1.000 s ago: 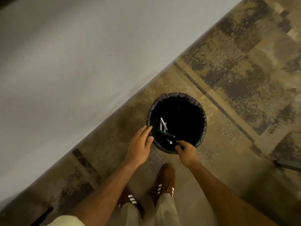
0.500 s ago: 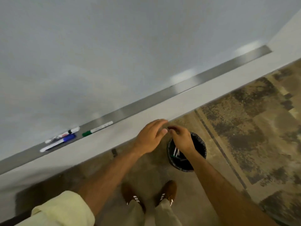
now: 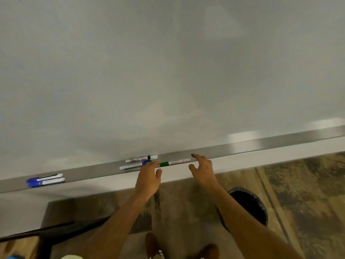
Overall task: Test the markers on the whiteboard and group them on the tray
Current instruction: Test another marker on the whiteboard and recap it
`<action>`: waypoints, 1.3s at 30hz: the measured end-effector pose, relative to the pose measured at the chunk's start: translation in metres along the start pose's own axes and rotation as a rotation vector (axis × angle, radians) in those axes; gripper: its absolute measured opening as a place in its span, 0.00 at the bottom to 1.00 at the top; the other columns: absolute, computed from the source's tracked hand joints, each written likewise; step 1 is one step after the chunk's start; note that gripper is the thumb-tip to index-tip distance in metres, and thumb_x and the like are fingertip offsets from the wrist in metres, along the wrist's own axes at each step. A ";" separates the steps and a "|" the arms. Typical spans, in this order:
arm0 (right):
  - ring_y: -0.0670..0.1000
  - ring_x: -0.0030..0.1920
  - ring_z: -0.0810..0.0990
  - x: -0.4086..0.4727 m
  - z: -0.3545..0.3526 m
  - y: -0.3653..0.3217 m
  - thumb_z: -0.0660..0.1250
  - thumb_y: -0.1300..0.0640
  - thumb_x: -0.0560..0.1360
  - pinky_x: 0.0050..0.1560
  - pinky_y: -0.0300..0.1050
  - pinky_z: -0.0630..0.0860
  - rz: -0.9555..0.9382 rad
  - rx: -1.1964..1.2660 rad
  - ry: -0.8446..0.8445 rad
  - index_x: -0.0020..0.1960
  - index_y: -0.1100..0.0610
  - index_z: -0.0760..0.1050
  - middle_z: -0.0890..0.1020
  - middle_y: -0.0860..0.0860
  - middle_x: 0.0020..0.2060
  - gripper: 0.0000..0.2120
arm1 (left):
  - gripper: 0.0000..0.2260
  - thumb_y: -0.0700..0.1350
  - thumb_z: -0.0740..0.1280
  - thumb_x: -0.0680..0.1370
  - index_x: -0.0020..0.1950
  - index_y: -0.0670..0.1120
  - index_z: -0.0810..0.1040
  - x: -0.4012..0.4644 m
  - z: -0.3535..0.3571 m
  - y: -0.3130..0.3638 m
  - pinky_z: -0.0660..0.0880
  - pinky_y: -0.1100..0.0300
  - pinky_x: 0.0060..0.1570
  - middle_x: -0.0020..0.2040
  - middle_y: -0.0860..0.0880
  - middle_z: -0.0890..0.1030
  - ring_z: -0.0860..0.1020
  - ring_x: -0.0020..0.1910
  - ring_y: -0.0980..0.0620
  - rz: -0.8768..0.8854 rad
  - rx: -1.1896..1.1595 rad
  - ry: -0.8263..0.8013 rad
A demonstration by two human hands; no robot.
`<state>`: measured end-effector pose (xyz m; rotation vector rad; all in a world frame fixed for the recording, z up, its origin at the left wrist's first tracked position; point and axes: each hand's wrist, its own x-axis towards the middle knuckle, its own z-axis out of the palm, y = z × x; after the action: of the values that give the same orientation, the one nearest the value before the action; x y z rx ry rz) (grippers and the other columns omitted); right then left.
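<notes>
The whiteboard (image 3: 168, 71) fills the upper view, with a long metal tray (image 3: 261, 144) along its lower edge. A green-capped marker (image 3: 174, 162) lies on the tray between my hands. Behind it lie a blue-capped marker (image 3: 133, 166) and a black-banded one (image 3: 141, 158). Two blue-capped markers (image 3: 45, 180) lie further left. My left hand (image 3: 149, 178) reaches to the tray, fingertips at the green cap, fingers straight. My right hand (image 3: 202, 167) hovers just right of the green marker, fingers spread and empty.
A black-lined bin (image 3: 250, 206) stands on the mottled floor below my right arm. A dark bar (image 3: 46, 234) crosses the lower left. My brown shoes (image 3: 153, 243) show at the bottom.
Both hands rose from the bin to the tray. The view swung up from the floor to the whiteboard. The left fingertips now reach the green marker.
</notes>
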<state>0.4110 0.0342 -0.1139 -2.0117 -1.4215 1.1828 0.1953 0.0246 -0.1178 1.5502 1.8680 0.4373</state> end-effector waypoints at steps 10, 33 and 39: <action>0.53 0.70 0.69 0.012 0.055 0.002 0.64 0.57 0.81 0.71 0.50 0.68 0.073 0.012 0.167 0.71 0.50 0.73 0.73 0.50 0.70 0.18 | 0.11 0.42 0.66 0.81 0.63 0.46 0.79 0.040 0.027 -0.020 0.75 0.58 0.59 0.59 0.46 0.80 0.78 0.57 0.49 0.104 0.025 -0.007; 0.54 0.33 0.79 -0.163 -0.130 -0.305 0.60 0.61 0.81 0.34 0.47 0.77 -0.962 0.572 -0.048 0.50 0.62 0.79 0.82 0.56 0.37 0.09 | 0.14 0.59 0.53 0.83 0.59 0.54 0.72 -0.106 -0.252 0.200 0.80 0.60 0.46 0.47 0.55 0.80 0.81 0.45 0.54 0.761 -0.237 0.326; 0.55 0.29 0.77 -0.192 -0.128 -0.358 0.61 0.54 0.79 0.30 0.45 0.75 -1.151 0.605 -0.011 0.47 0.61 0.78 0.82 0.56 0.33 0.13 | 0.16 0.63 0.51 0.82 0.49 0.55 0.72 -0.126 -0.324 0.210 0.72 0.66 0.29 0.32 0.66 0.77 0.76 0.28 0.57 0.949 -0.116 0.484</action>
<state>0.2913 0.0206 0.2949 -0.5626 -1.5683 0.8749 0.1424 0.0039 0.2848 2.3253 1.2389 1.4081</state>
